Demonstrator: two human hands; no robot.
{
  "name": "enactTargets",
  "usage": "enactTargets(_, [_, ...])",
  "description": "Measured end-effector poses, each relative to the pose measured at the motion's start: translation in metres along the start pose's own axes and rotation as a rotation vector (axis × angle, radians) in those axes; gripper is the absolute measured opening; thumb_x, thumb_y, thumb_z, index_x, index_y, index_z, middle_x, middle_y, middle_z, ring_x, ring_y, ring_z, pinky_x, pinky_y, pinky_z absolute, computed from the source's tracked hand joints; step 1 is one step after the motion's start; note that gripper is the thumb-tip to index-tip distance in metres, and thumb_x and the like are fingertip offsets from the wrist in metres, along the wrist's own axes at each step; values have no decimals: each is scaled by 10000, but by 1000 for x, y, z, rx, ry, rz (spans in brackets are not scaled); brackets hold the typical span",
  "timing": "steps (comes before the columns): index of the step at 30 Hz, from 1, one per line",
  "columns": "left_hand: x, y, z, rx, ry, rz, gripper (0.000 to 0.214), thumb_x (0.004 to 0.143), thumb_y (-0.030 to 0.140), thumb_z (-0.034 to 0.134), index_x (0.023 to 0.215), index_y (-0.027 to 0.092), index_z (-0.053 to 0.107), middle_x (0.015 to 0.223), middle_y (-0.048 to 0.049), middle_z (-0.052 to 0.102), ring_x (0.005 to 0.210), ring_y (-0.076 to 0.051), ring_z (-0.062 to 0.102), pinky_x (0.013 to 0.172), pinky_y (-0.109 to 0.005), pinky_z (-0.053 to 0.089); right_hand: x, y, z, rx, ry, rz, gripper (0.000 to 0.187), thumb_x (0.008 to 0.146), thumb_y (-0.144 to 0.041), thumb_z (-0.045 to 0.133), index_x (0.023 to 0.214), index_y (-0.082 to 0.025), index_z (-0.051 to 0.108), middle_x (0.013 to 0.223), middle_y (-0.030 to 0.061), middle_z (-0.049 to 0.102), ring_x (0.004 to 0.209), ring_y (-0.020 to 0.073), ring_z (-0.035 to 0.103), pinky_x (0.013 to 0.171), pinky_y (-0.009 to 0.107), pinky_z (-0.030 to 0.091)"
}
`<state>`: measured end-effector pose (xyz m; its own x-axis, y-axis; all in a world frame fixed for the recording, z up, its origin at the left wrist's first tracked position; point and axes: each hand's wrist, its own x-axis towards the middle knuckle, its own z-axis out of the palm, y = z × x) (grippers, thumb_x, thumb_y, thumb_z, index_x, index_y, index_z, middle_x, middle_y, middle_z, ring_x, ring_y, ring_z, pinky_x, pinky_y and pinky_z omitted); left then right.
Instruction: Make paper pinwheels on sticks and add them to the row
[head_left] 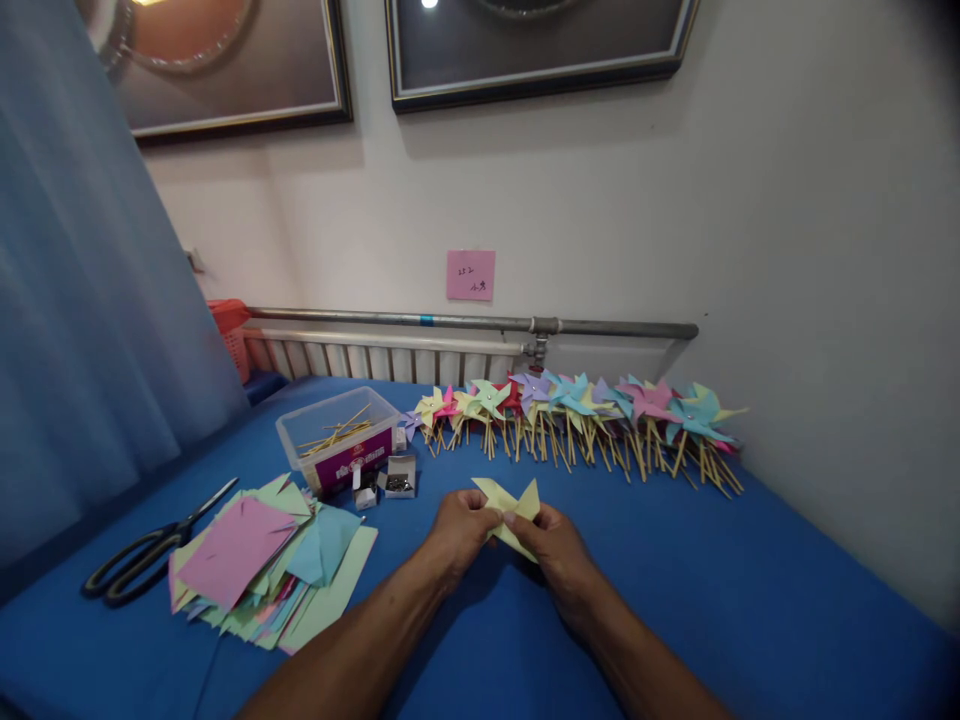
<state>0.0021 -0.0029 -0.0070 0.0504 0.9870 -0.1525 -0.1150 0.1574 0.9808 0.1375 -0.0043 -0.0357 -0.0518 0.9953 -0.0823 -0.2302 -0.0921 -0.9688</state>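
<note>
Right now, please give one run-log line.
left fingers: holding folded yellow paper; right fingers: holding same paper; scissors: beside paper pile; pinwheels: near wall

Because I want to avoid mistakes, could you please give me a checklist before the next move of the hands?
1. Yellow paper held by left hand and right hand: ok.
2. Centre of this paper pinned: cannot tell, the hands hide it.
3. Sticks present in the plastic box: ok.
4. Dark small pieces visible in an open small box: ok.
5. Scissors apart from the hands: ok, left of the paper pile.
6. Pinwheels out of the way: ok, beyond the hands.
</note>
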Motion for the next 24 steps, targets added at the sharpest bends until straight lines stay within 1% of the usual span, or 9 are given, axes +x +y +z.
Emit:
enactTargets(2, [0,1,0,9,15,13,116,585,176,663,543,161,555,488,9,550,422,-83,434,453,-218,310,1,1,1,-4,-4,2,468,585,-464,855,903,-136,753,739,59,751,616,177,623,599,282,455])
enactTargets(6, [-3,5,1,18,21,-5,57,586,156,609,556,154,560,487,9,547,431,-84,439,453,-211,305,0,0,1,-14,11,26,449,605,-467,818,896,-134,741,679,32,719,568,155,584,553,260,417])
enactTargets(10, [-4,9,2,12,29,-14,72,592,144,610,551,156,552,491,10,549,435,-85,444,455,-210,310,-1,-2,0,-47,42,29,423,612,-473,790,859,-134,735,614,5,674,530,141,547,514,249,386])
enactTargets(13, [-4,8,3,8,40,-12,89,604,129,609,548,158,546,486,21,537,433,-82,438,453,-206,307,-3,-6,2,-80,60,11,389,607,-439,792,831,-127,734,650,20,696,555,145,566,527,249,406])
enactTargets(17, [-2,5,3,9,54,-26,96,623,118,609,557,156,550,490,23,543,427,-79,444,457,-204,329,-8,-12,5,-98,66,-25,351,624,-408,782,829,-126,742,656,34,710,604,174,609,570,265,453])
enactTargets(20, [-1,3,2,23,48,-28,113,629,123,639,566,157,552,495,23,550,430,-81,457,464,-205,351,-9,-13,6,-119,77,-40,361,633,-419,762,846,-128,745,666,46,719,627,195,624,587,280,463])
enactTargets(24, [1,1,2,32,47,-24,124,638,120,651,574,160,553,498,26,553,429,-81,459,454,-203,340,-7,-10,5,-158,85,-42,389,644,-456,729,867,-138,747,718,58,734,640,204,634,598,285,463])
